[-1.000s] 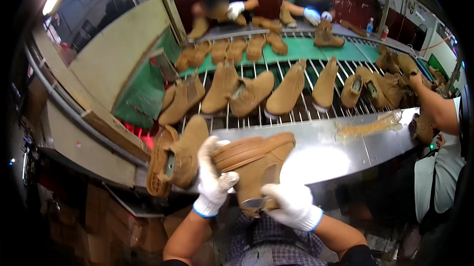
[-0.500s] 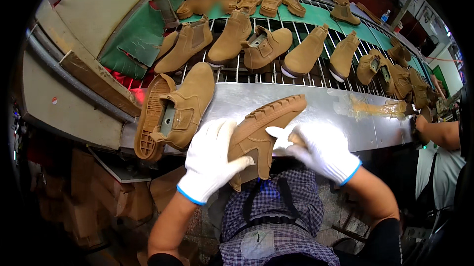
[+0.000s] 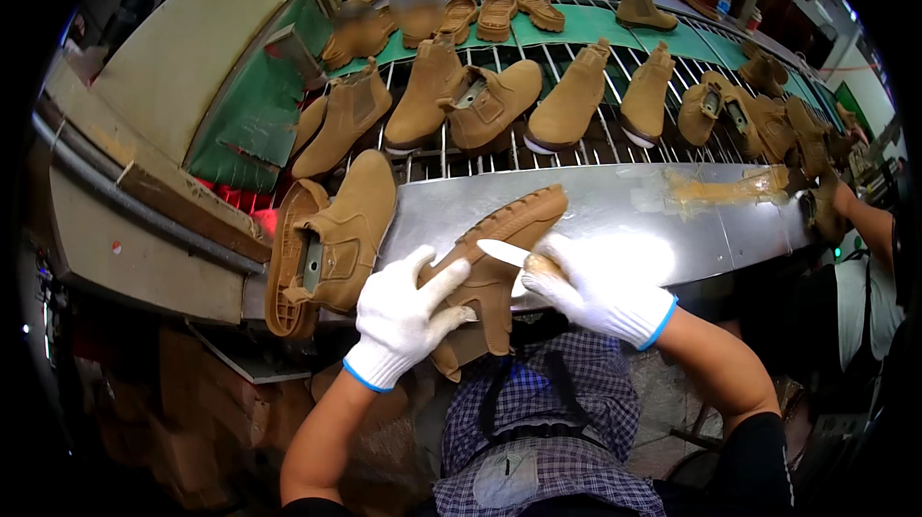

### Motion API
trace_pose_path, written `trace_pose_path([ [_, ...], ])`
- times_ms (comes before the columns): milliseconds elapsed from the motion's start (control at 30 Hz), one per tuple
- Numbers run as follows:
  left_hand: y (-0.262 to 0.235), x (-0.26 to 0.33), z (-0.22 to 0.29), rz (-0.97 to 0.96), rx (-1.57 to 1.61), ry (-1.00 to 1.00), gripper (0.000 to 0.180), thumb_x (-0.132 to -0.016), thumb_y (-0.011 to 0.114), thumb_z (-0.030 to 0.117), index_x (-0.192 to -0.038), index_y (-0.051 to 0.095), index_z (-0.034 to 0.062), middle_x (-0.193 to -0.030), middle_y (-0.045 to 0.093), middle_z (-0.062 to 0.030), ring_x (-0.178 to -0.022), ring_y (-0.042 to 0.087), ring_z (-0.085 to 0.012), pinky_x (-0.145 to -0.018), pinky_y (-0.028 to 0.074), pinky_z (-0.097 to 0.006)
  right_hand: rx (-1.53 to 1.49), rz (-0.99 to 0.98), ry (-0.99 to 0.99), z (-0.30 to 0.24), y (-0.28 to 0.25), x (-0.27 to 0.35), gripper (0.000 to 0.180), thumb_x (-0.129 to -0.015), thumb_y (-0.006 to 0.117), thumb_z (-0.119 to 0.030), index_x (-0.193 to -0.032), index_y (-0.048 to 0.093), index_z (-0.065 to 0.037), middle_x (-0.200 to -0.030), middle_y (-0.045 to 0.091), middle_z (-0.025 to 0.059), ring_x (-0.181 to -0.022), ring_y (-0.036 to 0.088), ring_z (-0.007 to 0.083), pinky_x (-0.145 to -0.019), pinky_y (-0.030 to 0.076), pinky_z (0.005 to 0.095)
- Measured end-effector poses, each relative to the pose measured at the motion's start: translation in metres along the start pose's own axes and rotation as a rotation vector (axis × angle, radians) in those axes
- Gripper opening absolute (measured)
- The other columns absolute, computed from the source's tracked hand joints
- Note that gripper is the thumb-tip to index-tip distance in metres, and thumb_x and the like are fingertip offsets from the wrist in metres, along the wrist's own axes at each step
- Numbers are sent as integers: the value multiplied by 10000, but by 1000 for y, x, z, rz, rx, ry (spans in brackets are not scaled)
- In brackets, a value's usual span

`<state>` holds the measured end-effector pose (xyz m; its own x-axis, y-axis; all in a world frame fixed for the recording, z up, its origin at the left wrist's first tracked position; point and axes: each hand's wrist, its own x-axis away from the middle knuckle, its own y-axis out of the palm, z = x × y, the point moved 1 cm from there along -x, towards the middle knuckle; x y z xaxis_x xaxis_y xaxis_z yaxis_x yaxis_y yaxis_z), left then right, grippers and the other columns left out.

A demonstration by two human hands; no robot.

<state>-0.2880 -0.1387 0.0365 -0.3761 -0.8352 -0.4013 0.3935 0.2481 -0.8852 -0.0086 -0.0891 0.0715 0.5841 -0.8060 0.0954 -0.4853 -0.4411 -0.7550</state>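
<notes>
My left hand (image 3: 408,311), in a white knit glove with a blue cuff, is closed around a tan ankle boot (image 3: 495,291). The boot is held sideways, its lugged sole turned up and away from me, its pull tab and opening toward my apron. My gloved right hand (image 3: 600,291) is closed on the tan handle (image 3: 541,265) of a tool with a flat, rounded white blade (image 3: 503,251). That blade lies over the boot near the line where sole and upper meet; whether it touches, I cannot tell.
Left of my hands, another tan boot (image 3: 348,229) leans beside a loose sole (image 3: 292,263) on the metal ledge (image 3: 615,210). Beyond, a rack of metal rods (image 3: 509,160) carries several boots. Loose soles (image 3: 497,16) lie farther back. Co-workers' hands show at the top and right.
My right hand has moved left, bringing the white blade over the boot near its sole edge. The boot's toe has shifted slightly left in view. My left hand keeps its hold.
</notes>
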Motion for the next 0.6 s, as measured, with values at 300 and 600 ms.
trace_pose_path([
  [300, -7, -68, 54, -26, -127, 71, 808, -717, 940, 396, -1395, 648, 66, -1401, 617, -243, -1298, 599, -447, -1057, 526, -533, 73, 418, 316, 105, -31, 25, 431, -1088, 595, -448, -1254, 645, -54, -1034, 742, 217, -840, 732, 382, -771, 589, 490],
  [600, 39, -173, 16, -360, 285, -466, 837, -763, 914, 431, -1433, 603, 35, -1270, 743, -232, -1178, 735, -335, -1037, 572, -427, -30, 559, 191, 95, 27, 75, 600, -927, 769, -298, -1428, 589, -23, -1302, 655, 246, -1143, 666, 414, -980, 557, 492],
])
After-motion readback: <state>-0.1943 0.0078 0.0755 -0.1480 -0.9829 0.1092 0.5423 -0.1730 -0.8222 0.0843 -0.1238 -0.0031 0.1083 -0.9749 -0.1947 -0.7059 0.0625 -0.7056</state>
